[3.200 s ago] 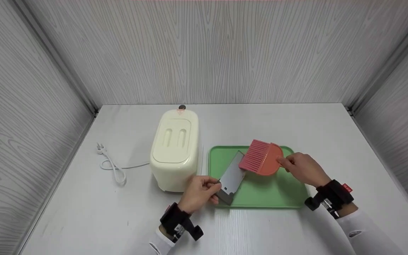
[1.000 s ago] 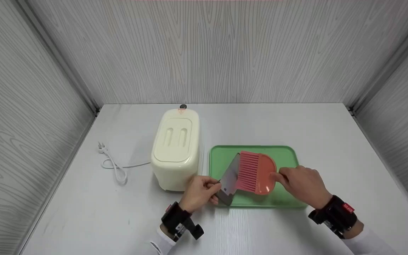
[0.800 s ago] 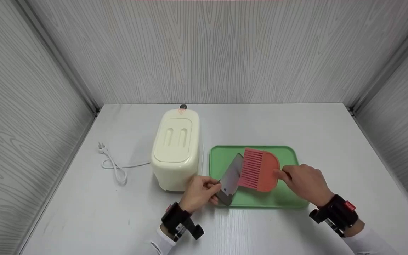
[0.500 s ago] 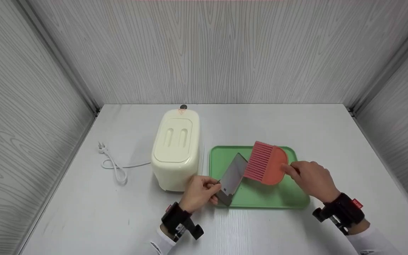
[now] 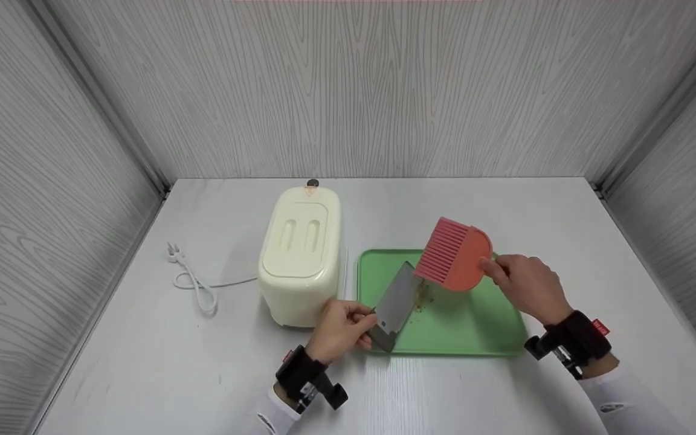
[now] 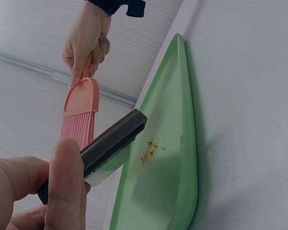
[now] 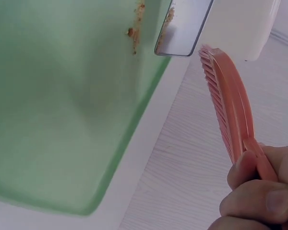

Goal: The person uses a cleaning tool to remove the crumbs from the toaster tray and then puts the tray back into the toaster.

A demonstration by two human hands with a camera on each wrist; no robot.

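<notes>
My left hand (image 5: 339, 332) pinches the dark end of a long, narrow metal crumb tray (image 5: 399, 296), which slants over the left part of a green tray (image 5: 463, 335). With my right hand (image 5: 532, 287) I grip an orange brush (image 5: 469, 260) by its handle. Its pink bristles point left, toward the far end of the crumb tray and apart from it in the right wrist view. Brown crumbs (image 6: 150, 152) lie on the green tray beside the crumb tray's right edge. The crumb tray's shiny face (image 7: 187, 28) shows a brown patch along its edge in the right wrist view.
A cream toaster (image 5: 295, 241) with its lid on stands just left of the green tray, close to my left hand. Its grey cord ends in a white plug (image 5: 174, 254) at the left of the table. Wood-grain walls enclose the table's back and sides.
The brush went down and left over the crumb tray, then back right and up, uncovering the crumbs. My left hand and the crumb tray have hardly moved.
</notes>
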